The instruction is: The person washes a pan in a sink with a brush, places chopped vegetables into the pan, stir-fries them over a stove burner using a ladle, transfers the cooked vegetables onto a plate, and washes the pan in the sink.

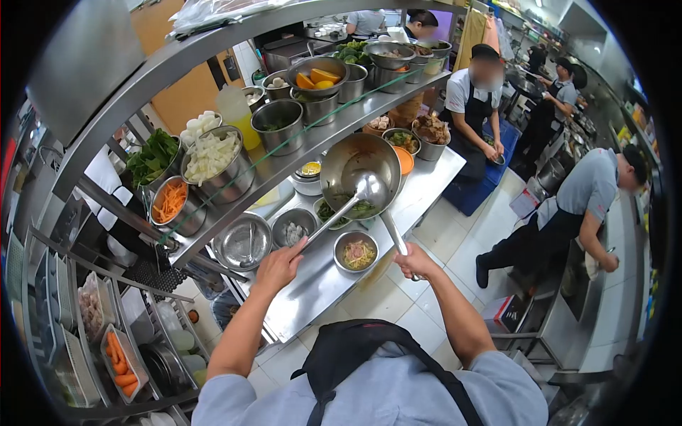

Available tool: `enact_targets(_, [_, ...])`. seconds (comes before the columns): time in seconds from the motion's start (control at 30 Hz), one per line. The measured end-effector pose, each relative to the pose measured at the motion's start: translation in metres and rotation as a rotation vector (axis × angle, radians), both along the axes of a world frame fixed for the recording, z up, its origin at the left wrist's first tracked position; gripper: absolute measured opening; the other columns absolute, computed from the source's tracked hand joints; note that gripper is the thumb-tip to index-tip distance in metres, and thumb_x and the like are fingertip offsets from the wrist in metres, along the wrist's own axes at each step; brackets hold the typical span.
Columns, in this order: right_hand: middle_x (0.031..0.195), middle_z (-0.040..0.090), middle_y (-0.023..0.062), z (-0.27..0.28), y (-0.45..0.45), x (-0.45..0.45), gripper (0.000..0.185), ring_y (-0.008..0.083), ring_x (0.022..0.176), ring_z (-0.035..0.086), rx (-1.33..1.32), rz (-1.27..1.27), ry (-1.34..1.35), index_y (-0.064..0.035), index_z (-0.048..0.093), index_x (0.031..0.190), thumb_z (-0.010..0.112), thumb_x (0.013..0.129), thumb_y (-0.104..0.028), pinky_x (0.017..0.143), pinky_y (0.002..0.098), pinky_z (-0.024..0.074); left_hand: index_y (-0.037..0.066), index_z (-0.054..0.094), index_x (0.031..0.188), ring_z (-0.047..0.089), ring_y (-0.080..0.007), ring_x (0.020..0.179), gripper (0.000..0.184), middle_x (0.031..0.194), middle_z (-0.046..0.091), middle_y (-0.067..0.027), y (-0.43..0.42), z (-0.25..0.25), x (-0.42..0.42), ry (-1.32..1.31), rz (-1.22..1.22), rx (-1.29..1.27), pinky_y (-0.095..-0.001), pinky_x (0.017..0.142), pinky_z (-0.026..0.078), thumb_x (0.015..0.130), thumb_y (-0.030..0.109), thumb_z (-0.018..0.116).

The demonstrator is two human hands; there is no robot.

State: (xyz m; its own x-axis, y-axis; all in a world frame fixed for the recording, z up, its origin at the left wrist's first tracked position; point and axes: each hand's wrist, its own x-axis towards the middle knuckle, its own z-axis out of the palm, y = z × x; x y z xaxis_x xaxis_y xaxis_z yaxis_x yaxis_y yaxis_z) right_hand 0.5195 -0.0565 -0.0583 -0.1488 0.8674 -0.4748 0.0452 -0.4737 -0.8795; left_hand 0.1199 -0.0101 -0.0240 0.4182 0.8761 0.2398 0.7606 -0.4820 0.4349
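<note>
My left hand point(281, 264) is closed on the long handle of a steel ladle point(370, 190), whose bowl rests inside a wok point(361, 160). With my right hand point(416, 261) I grip the wok's handle, and the wok is tilted over the steel counter point(305, 305). Some green leaves lie in the wok's lower part. Beneath its near edge is a bowl of greens point(327, 213). A steel bowl with shredded food point(356, 252) stands nearer me, between my hands. Left of the wok are a bowl with pale pieces point(294, 228) and a wide steel bowl point(241, 240).
Above the counter runs a steel shelf point(266, 167) with pots of cut vegetables. An orange container point(405, 160) sits behind the wok. Carrots point(121, 362) lie in a rack at lower left. Co-workers point(472, 106) stand at the right, one bending over another counter point(611, 319).
</note>
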Motion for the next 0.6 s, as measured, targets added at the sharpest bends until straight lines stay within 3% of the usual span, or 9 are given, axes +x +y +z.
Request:
enact_targets(0.1, [0.061, 0.044, -0.0011, -0.003, 0.004, 0.001, 0.015, 0.0094, 0.043, 0.042, 0.003, 0.035, -0.012, -0.0076, 0.048, 0.092, 0.063, 0.092, -0.009, 0.037, 0.0290, 0.0377, 0.033, 0.055, 0.141, 0.067, -0.0345, 0.081, 0.050, 0.090, 0.068, -0.0118, 0.005, 0.008, -0.025, 0.139, -0.005, -0.009, -0.0465, 0.072, 0.054, 0.092, 0.024, 0.064])
enact_targets(0.27, [0.060, 0.042, -0.0008, -0.015, 0.005, -0.008, 0.016, 0.0096, 0.042, 0.039, 0.047, 0.008, -0.085, -0.0086, 0.047, 0.093, 0.063, 0.092, -0.007, 0.037, 0.0295, 0.0353, 0.035, 0.052, 0.144, 0.067, -0.0323, 0.080, 0.053, 0.087, 0.068, -0.0123, 0.019, 0.004, -0.036, 0.152, 0.017, 0.013, -0.0455, 0.069, 0.054, 0.093, 0.023, 0.063])
enact_targets(0.33, [0.060, 0.042, -0.0008, -0.020, 0.006, -0.009, 0.017, 0.0095, 0.042, 0.039, 0.065, 0.010, -0.062, -0.0088, 0.047, 0.094, 0.063, 0.092, -0.008, 0.037, 0.0295, 0.0352, 0.025, 0.051, 0.146, 0.070, -0.0265, 0.085, 0.050, 0.096, 0.072, -0.0124, 0.028, -0.013, -0.025, -0.168, 0.019, -0.188, -0.0407, 0.074, 0.053, 0.097, 0.023, 0.060])
enact_targets(0.37, [0.060, 0.042, -0.0009, -0.022, 0.007, -0.010, 0.018, 0.0095, 0.042, 0.039, 0.079, 0.014, -0.038, -0.0090, 0.047, 0.095, 0.064, 0.092, -0.008, 0.037, 0.0294, 0.0351, 0.025, 0.051, 0.146, 0.070, -0.0265, 0.085, 0.050, 0.096, 0.072, -0.0124, 0.025, 0.005, -0.016, -0.170, 0.021, -0.188, -0.0407, 0.074, 0.053, 0.097, 0.023, 0.060])
enact_targets(0.43, [0.060, 0.042, -0.0009, -0.026, 0.008, -0.010, 0.018, 0.0095, 0.042, 0.039, 0.073, 0.017, -0.056, -0.0092, 0.046, 0.095, 0.064, 0.093, -0.008, 0.037, 0.0294, 0.0348, 0.020, 0.046, 0.150, 0.070, -0.0242, 0.086, 0.052, 0.100, 0.073, -0.0124, 0.010, 0.061, 0.002, -0.353, 0.140, -0.949, -0.0379, 0.075, 0.053, 0.099, 0.024, 0.056])
enact_targets(0.57, [0.059, 0.044, -0.0005, -0.023, 0.011, -0.008, 0.018, 0.0101, 0.041, 0.042, 0.074, -0.018, -0.065, -0.0067, 0.046, 0.093, 0.064, 0.092, -0.009, 0.036, 0.0296, 0.0365, 0.020, 0.046, 0.150, 0.069, -0.0296, 0.087, 0.052, 0.102, 0.073, -0.0128, 0.017, 0.054, -0.016, -0.320, 0.136, -0.986, -0.0388, 0.080, 0.052, 0.099, 0.026, 0.056])
enact_targets(0.6, [0.059, 0.044, -0.0005, -0.024, 0.012, -0.008, 0.018, 0.0101, 0.041, 0.042, 0.072, -0.020, -0.060, -0.0067, 0.046, 0.093, 0.064, 0.092, -0.009, 0.036, 0.0296, 0.0365, 0.020, 0.046, 0.150, 0.069, -0.0331, 0.088, 0.052, 0.104, 0.073, -0.0138, 0.027, 0.033, -0.031, -0.193, -0.024, -0.631, -0.0403, 0.081, 0.052, 0.099, 0.025, 0.055])
